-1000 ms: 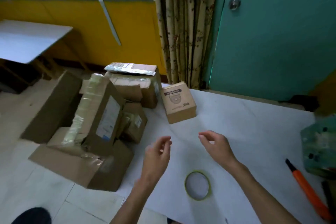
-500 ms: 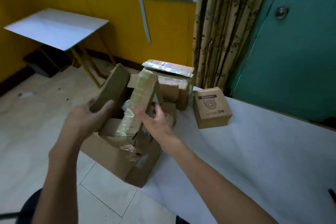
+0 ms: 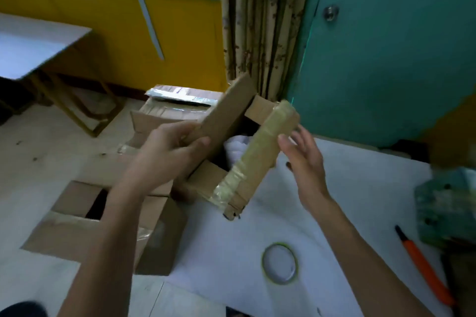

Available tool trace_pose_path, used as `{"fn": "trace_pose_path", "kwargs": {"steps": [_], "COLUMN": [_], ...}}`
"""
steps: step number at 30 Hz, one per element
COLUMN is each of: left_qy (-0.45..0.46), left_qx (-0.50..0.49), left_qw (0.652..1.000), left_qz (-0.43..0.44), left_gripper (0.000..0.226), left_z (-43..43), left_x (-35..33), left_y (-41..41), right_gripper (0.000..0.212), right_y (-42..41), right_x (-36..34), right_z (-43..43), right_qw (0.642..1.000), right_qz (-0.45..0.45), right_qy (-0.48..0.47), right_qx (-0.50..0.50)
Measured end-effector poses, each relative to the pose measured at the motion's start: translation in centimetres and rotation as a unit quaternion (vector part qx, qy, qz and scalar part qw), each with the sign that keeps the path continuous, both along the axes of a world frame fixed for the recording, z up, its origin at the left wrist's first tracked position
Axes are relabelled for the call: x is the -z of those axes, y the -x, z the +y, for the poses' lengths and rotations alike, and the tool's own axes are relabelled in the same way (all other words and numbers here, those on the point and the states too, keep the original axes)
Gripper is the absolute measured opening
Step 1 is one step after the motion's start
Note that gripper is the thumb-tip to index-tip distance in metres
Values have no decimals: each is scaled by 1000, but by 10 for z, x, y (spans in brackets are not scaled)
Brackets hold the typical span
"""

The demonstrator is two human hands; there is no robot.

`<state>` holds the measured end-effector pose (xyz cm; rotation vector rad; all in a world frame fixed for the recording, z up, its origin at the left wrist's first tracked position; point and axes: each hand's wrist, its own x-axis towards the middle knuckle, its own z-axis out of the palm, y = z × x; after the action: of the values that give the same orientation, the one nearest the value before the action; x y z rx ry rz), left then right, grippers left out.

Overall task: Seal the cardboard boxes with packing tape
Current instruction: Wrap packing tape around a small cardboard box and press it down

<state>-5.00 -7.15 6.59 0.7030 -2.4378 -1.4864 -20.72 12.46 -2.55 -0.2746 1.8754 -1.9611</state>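
One cam only, head-worn, wide-angle, facing fwd and down across the white table. Very close in: left hand, right hand and the cardboard box sit mid-frame, forearms entering from the bottom edge. Yellow wall and teal door far back, up top.

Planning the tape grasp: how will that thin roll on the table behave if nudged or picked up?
The tape roll lies flat on the white table, so a nudge probably slides it rather than rolls it. It looks a thin, nearly spent ring: likely very light, and may flex if pinched.
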Motion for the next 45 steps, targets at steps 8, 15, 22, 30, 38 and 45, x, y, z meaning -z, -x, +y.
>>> {"fn": "trace_pose_path", "kwargs": {"steps": [8, 15, 22, 30, 38, 45], "left_qy": [157, 281, 349, 214, 164, 207], "left_qx": [271, 342, 354, 212, 68, 96], "left_qw": [944, 883, 840, 944, 972, 957], "left_qz": [-107, -153, -217, -135, -154, -181], "left_gripper": [17, 31, 57, 57, 48, 49], "left_z": [109, 194, 196, 182, 195, 196], "left_x": [95, 176, 207, 216, 246, 248], "left_y": [154, 208, 206, 185, 172, 168], "right_gripper": [6, 28, 59, 65, 58, 69], "right_y": [55, 42, 46, 70, 86, 79], "right_x": [55, 129, 128, 128, 143, 164], "right_z": [153, 219, 221, 202, 179, 184], "right_qw": [980, 944, 946, 953, 938, 932], "right_qz": [-76, -185, -224, -136, -122, -65], "right_qy": [-129, -185, -153, -237, -295, -334], "right_qx": [134, 203, 179, 133, 135, 125]}}
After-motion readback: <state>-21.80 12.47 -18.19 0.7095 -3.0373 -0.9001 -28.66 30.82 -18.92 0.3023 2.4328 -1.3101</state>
